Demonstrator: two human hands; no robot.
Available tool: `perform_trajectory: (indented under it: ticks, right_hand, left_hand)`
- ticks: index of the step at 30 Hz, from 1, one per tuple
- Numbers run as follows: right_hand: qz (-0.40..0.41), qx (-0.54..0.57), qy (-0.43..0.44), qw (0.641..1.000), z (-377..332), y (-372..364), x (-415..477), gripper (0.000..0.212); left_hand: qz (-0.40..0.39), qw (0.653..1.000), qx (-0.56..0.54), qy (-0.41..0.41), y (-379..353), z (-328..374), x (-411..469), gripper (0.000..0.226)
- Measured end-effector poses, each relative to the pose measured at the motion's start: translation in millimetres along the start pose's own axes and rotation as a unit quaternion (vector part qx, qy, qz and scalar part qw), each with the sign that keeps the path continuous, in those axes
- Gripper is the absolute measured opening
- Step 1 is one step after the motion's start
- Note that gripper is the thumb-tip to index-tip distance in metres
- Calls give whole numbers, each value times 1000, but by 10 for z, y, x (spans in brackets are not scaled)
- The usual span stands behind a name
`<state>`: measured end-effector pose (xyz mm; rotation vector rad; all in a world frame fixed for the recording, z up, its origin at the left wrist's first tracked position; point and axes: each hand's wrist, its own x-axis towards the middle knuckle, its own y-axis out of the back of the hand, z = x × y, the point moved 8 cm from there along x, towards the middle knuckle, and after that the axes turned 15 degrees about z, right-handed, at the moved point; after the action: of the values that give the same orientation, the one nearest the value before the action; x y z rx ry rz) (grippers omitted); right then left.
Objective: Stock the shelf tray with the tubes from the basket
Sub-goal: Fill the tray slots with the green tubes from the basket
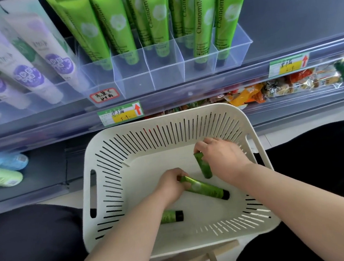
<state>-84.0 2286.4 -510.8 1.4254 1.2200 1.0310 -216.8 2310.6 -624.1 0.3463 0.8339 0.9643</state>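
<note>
While both hands reach into the white slotted basket (168,135), the left hand (170,185) pinches the flat end of a green tube (208,190) lying on the basket floor. The right hand (220,157) curls its fingers round a second green tube (204,167). A third tube (172,216) lies loose by the left forearm. Above, the clear shelf tray (167,75) holds upright Chamomile tubes (202,27).

Three green tubes (207,189), inside white basket (126,148)

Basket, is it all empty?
No: left hand and right hand each grip a green tube in the basket; a third tube lies loose.
</note>
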Motion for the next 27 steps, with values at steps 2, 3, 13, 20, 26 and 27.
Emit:
perform_trajectory:
  ticks: [2,3,13,20,26,27]
  right_hand:
    - [25,7,-13,1000,8,80,22,43]
    - [35,10,-18,999,9,131,35,42]
    - [147,-17,30,988,-262,1078,108,43]
    - [281,-17,56,958,-456,2053,277,38]
    - [383,10,64,921,-593,2783,489,30]
    - [400,17,68,914,-619,2844,535,29]
  left_hand:
    - [20,994,-101,38,184,40,-36,14]
    - [38,991,-125,40,284,64,-40,14]
    - [286,938,-68,-184,1498,1014,-452,16]
    - [375,885,-103,-257,2272,1834,-840,15]
    - [437,843,-122,-290,2823,2224,-1076,21]
    - [449,836,-124,-288,2900,2253,-1097,21]
